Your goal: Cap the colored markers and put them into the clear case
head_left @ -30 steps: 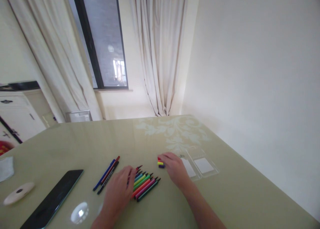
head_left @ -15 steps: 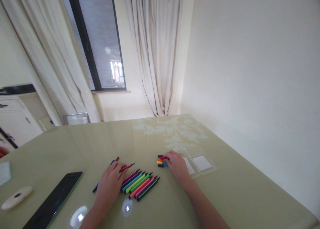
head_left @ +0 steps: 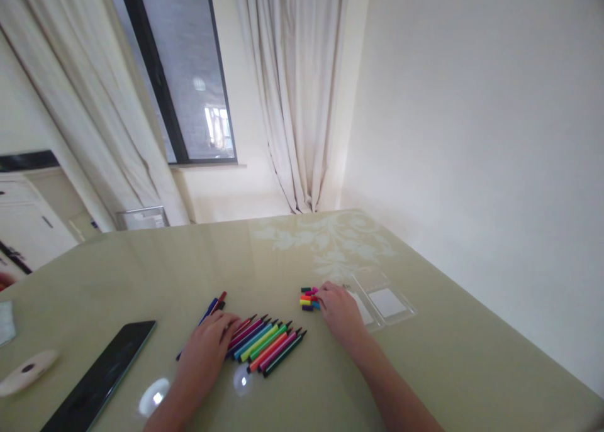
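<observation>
A row of several uncapped coloured markers (head_left: pixel 268 343) lies on the pale green table (head_left: pixel 448 356). My left hand (head_left: pixel 205 353) rests palm down at the row's left end. Its fingertips are closed on a red marker (head_left: pixel 243 324) that lies against the row. My right hand (head_left: pixel 337 309) is to the right of the row. Its fingers are curled together at a small pile of coloured marker caps (head_left: pixel 307 300) and pinch one of them. An open clear plastic case (head_left: pixel 387 303) lies just right of that hand.
Blue, red and black pens (head_left: pixel 214 305) lie left of the row, partly under my left hand. A black tablet (head_left: pixel 101 378) and a white oval object (head_left: pixel 28 364) lie at the near left. Beyond the table are a white wall to the right and curtains and a window at the back.
My left hand lifted a red marker clear of the pens and brought it down beside the row. My right hand stayed at the caps, and more caps now show there.
</observation>
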Demonstrator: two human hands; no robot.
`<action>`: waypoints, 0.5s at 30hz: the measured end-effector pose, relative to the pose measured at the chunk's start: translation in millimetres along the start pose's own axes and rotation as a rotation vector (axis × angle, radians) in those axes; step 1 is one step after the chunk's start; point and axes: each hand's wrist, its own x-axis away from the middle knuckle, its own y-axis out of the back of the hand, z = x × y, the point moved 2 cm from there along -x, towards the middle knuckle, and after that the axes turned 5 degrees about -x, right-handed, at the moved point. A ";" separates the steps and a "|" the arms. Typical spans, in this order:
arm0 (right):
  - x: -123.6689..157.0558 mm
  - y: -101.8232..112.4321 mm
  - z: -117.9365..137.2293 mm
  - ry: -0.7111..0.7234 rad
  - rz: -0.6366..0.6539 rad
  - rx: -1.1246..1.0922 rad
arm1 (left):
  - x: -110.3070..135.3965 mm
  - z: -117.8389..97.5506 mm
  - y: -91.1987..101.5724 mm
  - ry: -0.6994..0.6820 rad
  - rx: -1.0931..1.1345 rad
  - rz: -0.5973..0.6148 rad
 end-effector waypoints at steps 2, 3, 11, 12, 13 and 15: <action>0.2 -0.7 0.5 0.006 0.008 0.005 | 0.7 6.7 7.2 0.045 -0.075 -0.070; 0.3 -1.1 0.8 0.014 0.009 0.001 | 1.4 10.1 11.4 0.078 -0.130 -0.105; 1.8 -4.0 6.6 0.084 -0.083 -0.069 | 4.3 16.4 21.7 0.213 -0.377 -0.047; 2.0 -5.3 8.1 0.095 -0.090 -0.080 | 4.0 16.0 20.8 0.208 -0.374 -0.040; 2.2 -6.9 9.8 0.107 -0.096 -0.090 | 3.7 16.1 19.9 0.203 -0.373 -0.035; 2.6 -10.4 14.0 0.127 -0.097 -0.105 | 3.6 17.3 18.6 0.194 -0.376 -0.035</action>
